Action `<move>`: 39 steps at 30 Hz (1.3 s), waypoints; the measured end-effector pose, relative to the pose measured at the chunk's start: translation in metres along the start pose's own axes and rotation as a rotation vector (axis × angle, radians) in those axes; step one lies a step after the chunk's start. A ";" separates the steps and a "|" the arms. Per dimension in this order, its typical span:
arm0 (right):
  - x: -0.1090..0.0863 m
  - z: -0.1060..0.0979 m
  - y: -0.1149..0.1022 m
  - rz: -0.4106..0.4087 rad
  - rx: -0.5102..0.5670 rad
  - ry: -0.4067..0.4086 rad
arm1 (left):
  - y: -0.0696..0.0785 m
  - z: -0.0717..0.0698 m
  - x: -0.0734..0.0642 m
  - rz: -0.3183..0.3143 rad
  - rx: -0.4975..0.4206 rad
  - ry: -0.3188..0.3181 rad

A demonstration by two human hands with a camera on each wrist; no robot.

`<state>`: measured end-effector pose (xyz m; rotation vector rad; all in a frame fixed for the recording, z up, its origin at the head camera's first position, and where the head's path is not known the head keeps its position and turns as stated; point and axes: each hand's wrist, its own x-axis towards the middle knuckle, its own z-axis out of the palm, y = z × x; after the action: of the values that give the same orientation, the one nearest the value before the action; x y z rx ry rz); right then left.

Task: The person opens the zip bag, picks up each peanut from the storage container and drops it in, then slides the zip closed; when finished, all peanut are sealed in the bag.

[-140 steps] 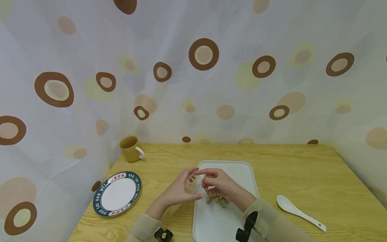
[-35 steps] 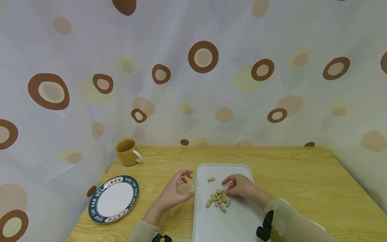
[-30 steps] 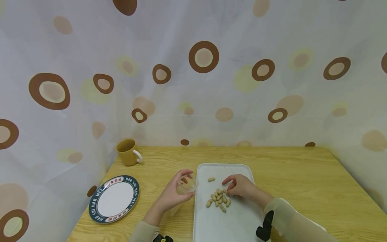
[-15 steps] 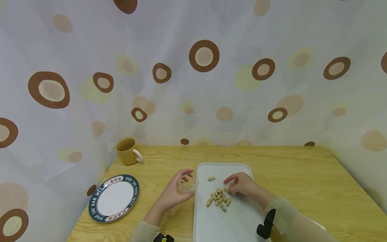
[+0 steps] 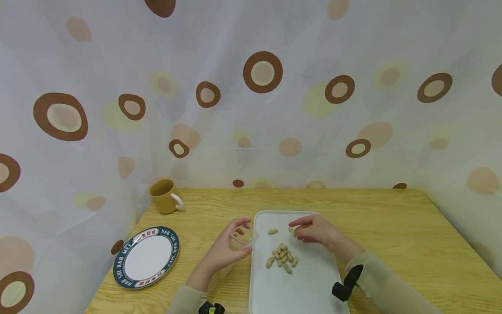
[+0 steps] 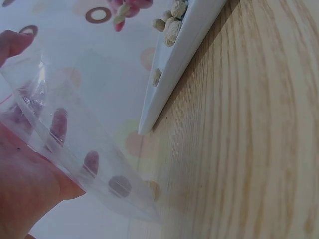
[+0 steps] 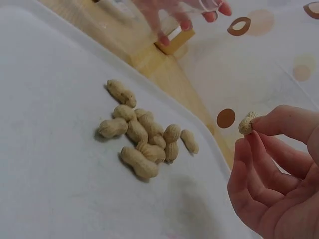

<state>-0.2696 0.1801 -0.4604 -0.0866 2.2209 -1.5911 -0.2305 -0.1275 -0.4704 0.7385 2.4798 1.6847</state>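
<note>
My left hand [image 5: 226, 248] holds a clear plastic zip bag [image 6: 94, 144] with its mouth spread, just left of the white tray [image 5: 298, 292]. The bag's lower end hangs down near the table, and no peanut shows in it. Over the tray, my right hand [image 5: 321, 233] pinches one unshelled peanut [image 7: 246, 123] between thumb and fingertips, raised off the surface. Below lies a loose heap of several peanuts [image 7: 144, 132]. A single peanut [image 5: 273, 231] lies apart, nearer the tray's far end.
A white plate with a dark patterned rim [image 5: 172, 257] lies at the left edge of the wooden table [image 5: 392, 222]. Behind it stands a mustard mug [image 5: 162, 200] with a white handle. A patterned curtain [image 5: 290, 113] hangs behind the table.
Earlier both hands were at the bag. The right hand has since gone to the peanuts, taken one and lifted it up and away from the heap. The left hand stays almost still.
</note>
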 end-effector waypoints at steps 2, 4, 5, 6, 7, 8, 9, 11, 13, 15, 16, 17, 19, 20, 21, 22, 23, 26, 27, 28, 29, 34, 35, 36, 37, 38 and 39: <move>-0.002 0.000 -0.005 -0.025 0.054 -0.028 | -0.001 0.000 0.000 0.001 -0.001 -0.004; -0.004 0.000 -0.010 -0.052 0.095 -0.058 | -0.001 0.000 0.001 0.003 -0.001 -0.007; -0.005 0.001 -0.013 -0.063 0.110 -0.071 | -0.002 0.000 0.001 0.004 -0.002 -0.009; -0.006 0.002 -0.016 -0.072 0.122 -0.083 | -0.002 0.000 0.001 0.006 -0.001 -0.010; -0.008 0.003 -0.019 -0.080 0.128 -0.094 | -0.002 0.000 0.000 0.007 0.000 -0.010; -0.009 0.004 -0.022 -0.088 0.132 -0.105 | -0.002 0.000 0.000 0.008 0.003 -0.010; -0.011 0.005 -0.025 -0.092 0.134 -0.114 | -0.002 0.000 0.000 0.008 0.006 -0.009; -0.015 0.009 -0.032 -0.101 0.143 -0.134 | -0.002 0.000 -0.001 0.011 0.010 -0.006; -0.019 0.014 -0.039 -0.107 0.158 -0.150 | -0.001 0.001 -0.002 0.008 0.007 -0.002; -0.022 0.018 -0.046 -0.115 0.170 -0.166 | -0.001 0.001 -0.002 0.012 0.007 -0.001; -0.023 0.021 -0.049 -0.120 0.176 -0.174 | -0.001 0.002 -0.002 0.016 0.007 0.000; -0.024 0.023 -0.052 -0.123 0.183 -0.178 | -0.001 0.002 -0.002 0.016 0.004 0.001; -0.024 0.029 -0.057 -0.138 0.184 -0.191 | 0.000 0.003 -0.002 0.019 0.012 0.003; -0.023 0.031 -0.059 -0.147 0.184 -0.198 | 0.000 0.003 -0.002 0.023 0.016 0.003; -0.023 0.034 -0.062 -0.156 0.185 -0.203 | 0.000 0.004 -0.001 0.026 0.017 0.004; -0.022 0.037 -0.064 -0.162 0.187 -0.207 | -0.001 0.004 -0.001 0.027 0.018 0.005; -0.021 0.040 -0.066 -0.169 0.190 -0.211 | -0.001 0.004 -0.001 0.026 0.018 0.004; -0.019 0.049 -0.071 -0.181 0.204 -0.223 | -0.001 0.004 -0.001 0.037 0.019 0.001; -0.019 0.052 -0.072 -0.182 0.209 -0.226 | -0.001 0.004 -0.001 0.040 0.019 0.000; -0.018 0.054 -0.073 -0.187 0.212 -0.230 | 0.000 0.004 -0.001 0.043 0.019 -0.002; -0.018 0.057 -0.075 -0.188 0.212 -0.234 | 0.000 0.004 -0.001 0.042 0.020 -0.004; -0.016 0.067 -0.078 -0.202 0.225 -0.261 | 0.003 0.004 -0.001 0.007 0.017 -0.013; -0.015 0.069 -0.078 -0.203 0.231 -0.268 | 0.003 0.004 -0.001 0.001 0.017 -0.014; -0.015 0.070 -0.078 -0.206 0.237 -0.275 | 0.003 0.004 -0.001 0.001 0.016 -0.014; -0.015 0.070 -0.078 -0.209 0.238 -0.281 | 0.002 0.004 -0.002 0.006 0.019 -0.013; -0.015 0.070 -0.078 -0.209 0.238 -0.280 | 0.002 0.004 -0.001 0.015 0.020 -0.013; -0.015 0.070 -0.078 -0.207 0.235 -0.275 | 0.001 0.004 -0.001 0.026 0.021 -0.012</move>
<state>-0.2447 0.0944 -0.4037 -0.4523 1.8526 -1.8149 -0.2277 -0.1246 -0.4710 0.7833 2.4946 1.6602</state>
